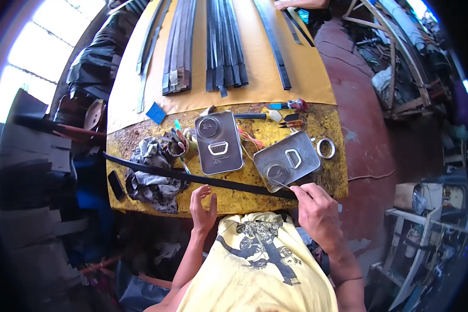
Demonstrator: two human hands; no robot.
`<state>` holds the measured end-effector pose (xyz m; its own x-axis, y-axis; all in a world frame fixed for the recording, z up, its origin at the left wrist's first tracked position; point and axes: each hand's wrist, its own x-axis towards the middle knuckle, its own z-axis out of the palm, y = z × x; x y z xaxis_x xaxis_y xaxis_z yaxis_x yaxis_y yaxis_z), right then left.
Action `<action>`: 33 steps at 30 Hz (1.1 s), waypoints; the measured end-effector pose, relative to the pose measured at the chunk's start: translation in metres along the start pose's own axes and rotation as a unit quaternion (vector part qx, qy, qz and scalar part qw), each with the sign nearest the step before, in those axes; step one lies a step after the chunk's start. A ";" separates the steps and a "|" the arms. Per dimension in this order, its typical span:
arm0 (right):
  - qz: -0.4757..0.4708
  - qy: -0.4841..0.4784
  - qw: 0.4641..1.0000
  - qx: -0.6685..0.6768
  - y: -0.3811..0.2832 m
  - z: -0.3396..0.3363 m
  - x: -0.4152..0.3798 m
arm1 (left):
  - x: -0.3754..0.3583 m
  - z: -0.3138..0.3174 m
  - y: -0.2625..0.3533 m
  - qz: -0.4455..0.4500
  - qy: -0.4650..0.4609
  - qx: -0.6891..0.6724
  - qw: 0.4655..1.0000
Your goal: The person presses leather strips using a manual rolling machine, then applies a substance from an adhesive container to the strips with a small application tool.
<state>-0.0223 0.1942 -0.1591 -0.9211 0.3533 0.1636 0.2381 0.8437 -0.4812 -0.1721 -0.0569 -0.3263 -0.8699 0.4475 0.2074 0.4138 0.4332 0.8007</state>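
Observation:
A long narrow black strip (213,181) runs across the near side of the table, over a crumpled stained rag (153,179), to the fingers of my right hand. My right hand (317,208) is closed in a pinch on a thin light stick (283,183) that slants over the round opening of the right metal can (291,158). Whether the strip's end is also gripped is hidden. Just below the strip, my left hand (203,208) is raised with fingers slightly bent and thumb apart, holding nothing. A second metal can (218,148) lies left of the first.
Bundled dark strips (226,52) cover the tan sheet (125,106) farther up. A hammer (250,116), pliers (291,124), a tape roll (325,148), a holder of tools (178,144) and a phone (116,185) surround the cans. Another person's hand (286,4) is at the far edge.

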 end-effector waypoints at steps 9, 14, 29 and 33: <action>0.064 0.053 0.996 -0.043 -0.044 0.047 -0.003 | 0.014 -0.024 -0.032 0.021 -0.043 -0.056 0.997; 0.067 0.042 0.994 -0.079 -0.046 0.052 -0.005 | 0.019 -0.039 -0.039 0.031 -0.039 -0.055 0.997; 0.144 0.053 0.978 0.142 -0.025 0.059 -0.021 | 0.012 -0.046 -0.049 -0.014 -0.017 -0.043 0.999; 0.173 0.068 0.969 0.165 -0.029 0.063 -0.024 | 0.013 -0.044 -0.047 -0.016 -0.017 -0.046 0.999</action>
<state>-0.0269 0.1359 -0.2033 -0.7496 0.6604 0.0444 0.3926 0.4978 -0.7733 -0.2143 -0.1060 -0.3366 -0.8718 0.4616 0.1640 0.3589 0.3740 0.8552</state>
